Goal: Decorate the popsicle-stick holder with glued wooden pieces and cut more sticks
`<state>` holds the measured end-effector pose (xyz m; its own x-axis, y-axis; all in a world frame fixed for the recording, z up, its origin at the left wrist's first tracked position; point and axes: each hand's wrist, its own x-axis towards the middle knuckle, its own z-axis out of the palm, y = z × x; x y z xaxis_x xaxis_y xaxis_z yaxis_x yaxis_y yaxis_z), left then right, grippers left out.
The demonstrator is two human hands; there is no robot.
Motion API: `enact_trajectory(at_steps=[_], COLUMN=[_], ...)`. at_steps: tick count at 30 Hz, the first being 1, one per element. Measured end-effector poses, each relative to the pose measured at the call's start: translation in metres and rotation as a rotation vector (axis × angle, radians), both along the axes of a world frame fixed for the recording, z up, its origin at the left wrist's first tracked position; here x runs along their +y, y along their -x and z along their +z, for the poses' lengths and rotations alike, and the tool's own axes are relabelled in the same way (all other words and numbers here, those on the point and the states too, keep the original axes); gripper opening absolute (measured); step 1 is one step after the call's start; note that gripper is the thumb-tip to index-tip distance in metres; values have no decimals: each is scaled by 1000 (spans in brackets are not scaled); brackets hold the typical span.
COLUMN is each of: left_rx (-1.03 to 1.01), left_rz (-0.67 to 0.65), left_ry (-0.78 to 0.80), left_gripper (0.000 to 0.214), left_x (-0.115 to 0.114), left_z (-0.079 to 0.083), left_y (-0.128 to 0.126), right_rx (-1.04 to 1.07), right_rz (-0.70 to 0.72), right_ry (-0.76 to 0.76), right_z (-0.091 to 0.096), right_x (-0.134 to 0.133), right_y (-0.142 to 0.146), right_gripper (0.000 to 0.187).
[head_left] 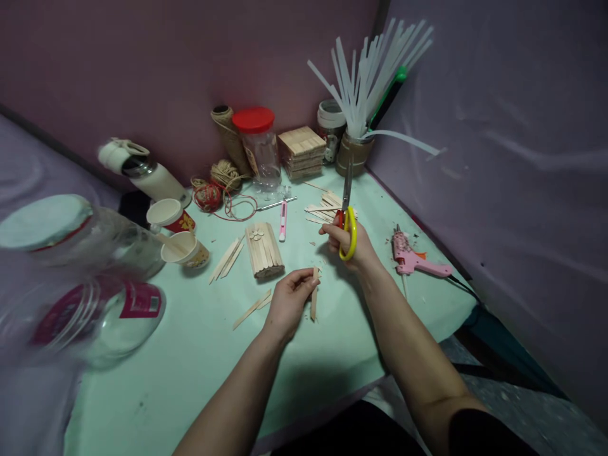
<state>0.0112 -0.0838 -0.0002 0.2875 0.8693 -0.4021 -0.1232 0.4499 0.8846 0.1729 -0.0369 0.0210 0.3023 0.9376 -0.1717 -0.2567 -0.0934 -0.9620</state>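
My right hand (350,246) grips scissors (347,215) with yellow and red handles, blades pointing up and away. My left hand (291,299) pinches a wooden craft stick (314,296) that stands upright just in front of the scissors hand. A small panel of glued sticks (265,249) lies on the pale green table (190,373) to the left of both hands. Loose cut sticks (227,258) lie around it.
A pink glue gun (414,258) lies at the right edge. At the back stand a red-lidded jar (259,147), twine spools (227,136), a stack of sticks (302,151) and a cup of glue sticks (361,95). Clear jars (85,297), paper cups (183,247) and a bottle (142,170) crowd the left.
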Motion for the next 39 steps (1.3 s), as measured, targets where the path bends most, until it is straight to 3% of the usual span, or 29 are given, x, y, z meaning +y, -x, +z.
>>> enact_trajectory(at_steps=[6, 10, 13, 17, 21, 25, 30, 35, 39], left_rx=[44, 337, 609, 777, 789, 859, 1142, 1304, 1325], left_rz=[-64, -125, -53, 25, 41, 139, 392, 347, 330], left_ry=[-88, -394, -608, -647, -625, -703, -764, -762, -777], left_gripper=[31, 13, 13, 17, 18, 16, 20, 24, 18], left_x=[-5, -15, -21, -21, -14, 6, 57, 104, 120], left_z=[13, 34, 43, 40, 40, 60, 79, 70, 62], left_y=[3, 30, 65, 99, 108, 123, 154, 160, 153], right_rx=[84, 96, 62, -11, -10, 21, 11, -8, 0], right_rz=[41, 51, 56, 78, 90, 82, 100, 99, 106], right_ry=[-34, -42, -55, -67, -35, -34, -44, -34, -32], right_z=[-6, -5, -5, -5, -3, -2, -2, -3, -4], right_x=[-4, -10, -12, -14, -17, -19, -22, -23, -23], right_y=[-4, -6, -3, 2, 5, 5, 6, 7, 9], right_gripper=[35, 36, 34, 32, 34, 36, 35, 35, 35])
